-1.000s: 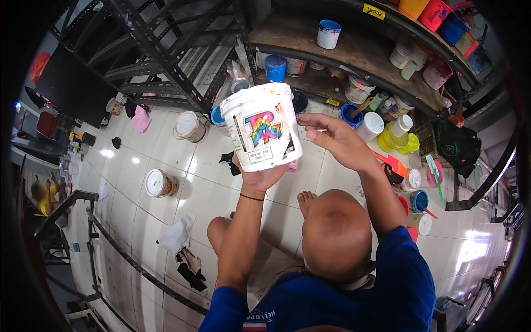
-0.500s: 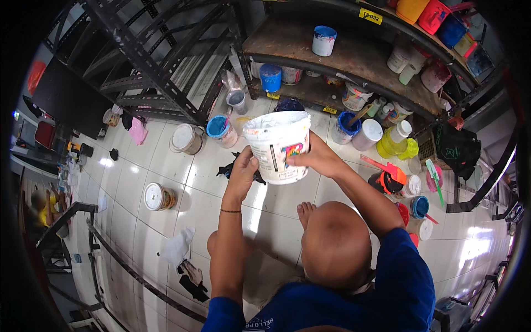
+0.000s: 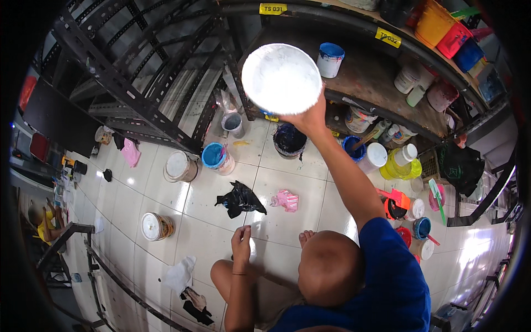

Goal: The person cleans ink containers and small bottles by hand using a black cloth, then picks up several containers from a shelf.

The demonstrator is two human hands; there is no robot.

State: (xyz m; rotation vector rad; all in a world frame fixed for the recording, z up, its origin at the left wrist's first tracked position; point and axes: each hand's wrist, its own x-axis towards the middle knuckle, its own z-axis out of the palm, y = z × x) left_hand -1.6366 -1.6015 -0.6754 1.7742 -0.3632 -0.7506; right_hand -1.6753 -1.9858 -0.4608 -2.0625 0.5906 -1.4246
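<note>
My right hand (image 3: 311,117), at the end of a stretched-out arm, grips a white plastic paint bucket (image 3: 281,78) by its near right side. The bucket is raised before the shelf's left end, its round white top facing me; most of its side wall is hidden. Beside it on the shelf stands a white tub with a blue-stained rim (image 3: 331,60). Drawn back over my bent knee, my left hand (image 3: 241,243) has its fingers curled together, with nothing visible in them. Beyond it on the floor lie a crumpled black plastic bag (image 3: 240,199) and a pink-and-white crumpled piece (image 3: 286,200).
Paint-stained shelves (image 3: 368,88) stand ahead, with a black metal rack (image 3: 119,83) to their left. Several paint tubs, including a blue one (image 3: 217,157) and a dark one (image 3: 289,141), stand on the tiles. A lidded bucket (image 3: 157,227) is at left; a black railing (image 3: 138,282) runs nearer.
The paint bucket has moved up and away toward the shelf, tipping its round white top toward me. My left hand has let go and come back toward my knee; my right still holds it.
</note>
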